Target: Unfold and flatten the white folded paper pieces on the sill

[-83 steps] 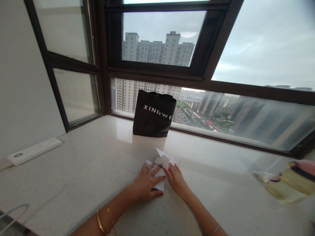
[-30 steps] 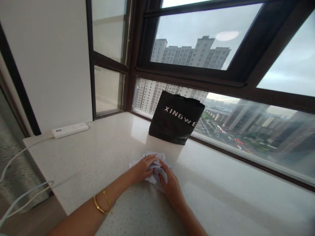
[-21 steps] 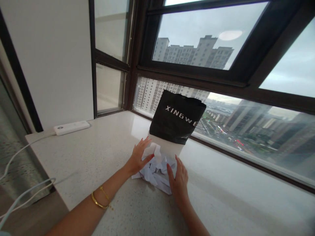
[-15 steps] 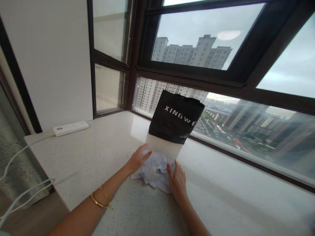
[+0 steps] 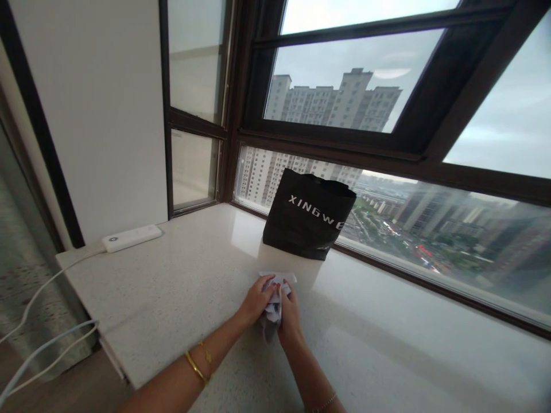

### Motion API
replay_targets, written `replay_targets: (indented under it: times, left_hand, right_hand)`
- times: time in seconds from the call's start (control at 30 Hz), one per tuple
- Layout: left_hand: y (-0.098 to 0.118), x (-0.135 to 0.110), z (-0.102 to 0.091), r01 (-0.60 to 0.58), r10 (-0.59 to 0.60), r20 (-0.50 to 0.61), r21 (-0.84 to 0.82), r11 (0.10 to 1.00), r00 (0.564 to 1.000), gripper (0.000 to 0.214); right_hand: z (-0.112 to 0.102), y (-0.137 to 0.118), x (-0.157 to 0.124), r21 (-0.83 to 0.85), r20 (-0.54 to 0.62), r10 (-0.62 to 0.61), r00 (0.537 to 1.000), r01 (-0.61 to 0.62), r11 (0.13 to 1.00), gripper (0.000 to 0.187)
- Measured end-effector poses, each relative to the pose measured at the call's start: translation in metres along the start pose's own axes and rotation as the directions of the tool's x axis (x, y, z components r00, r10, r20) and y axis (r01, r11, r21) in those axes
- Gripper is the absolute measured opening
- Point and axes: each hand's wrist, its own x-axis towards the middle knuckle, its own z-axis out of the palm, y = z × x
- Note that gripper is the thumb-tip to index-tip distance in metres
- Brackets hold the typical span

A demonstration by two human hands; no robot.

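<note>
Both hands are bunched together low on the pale speckled worktop [image 5: 181,287], left hand [image 5: 255,300] and right hand [image 5: 290,321] each with a closed grip on the crumpled white paper [image 5: 274,304] squeezed between them, its edges poking out above and below. Just behind stands a black bag [image 5: 307,215] against the window, white lettering reading "XINGWE", the rest out of sight. Far left lies a white power bank [image 5: 131,237], cable attached.
</note>
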Motion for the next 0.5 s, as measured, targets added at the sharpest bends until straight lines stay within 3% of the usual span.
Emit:
replay_targets:
  times: [0.1,0.17,0.23,0.37,0.43,0.5]
  left_hand:
    - [0.020,0.007,-0.007,-0.072,0.071,-0.008,-0.195,0.978,0.997,0.041]
    - [0.033,0.010,-0.017,-0.121,0.120,-0.018,-0.201,0.972,0.993,0.044]
    - [0.038,0.010,-0.030,-0.120,0.114,-0.058,-0.125,0.985,0.992,0.050]
    - [0.018,0.001,-0.049,0.070,-0.046,-0.184,0.128,0.989,0.982,0.057]
    - [0.001,-0.007,-0.048,0.201,-0.157,-0.185,0.256,0.945,0.970,0.053]
    - [-0.011,-0.016,-0.038,0.245,-0.212,-0.133,0.345,0.906,0.968,0.047]
  right_hand:
    - [-0.012,-0.020,0.011,0.179,-0.040,0.101,0.994,-0.092,0.979,0.053]
    - [-0.030,-0.030,0.018,0.125,-0.045,0.078,0.996,-0.072,0.989,0.052]
    - [-0.053,-0.030,0.020,-0.037,-0.105,0.046,0.993,-0.050,0.998,0.048]
    - [-0.089,-0.010,0.009,-0.227,-0.336,0.145,0.931,-0.229,0.946,0.053]
    - [-0.092,0.002,-0.002,-0.237,-0.319,0.186,0.929,-0.268,0.934,0.064]
    - [-0.083,0.009,-0.013,-0.226,-0.233,0.213,0.949,-0.266,0.937,0.072]
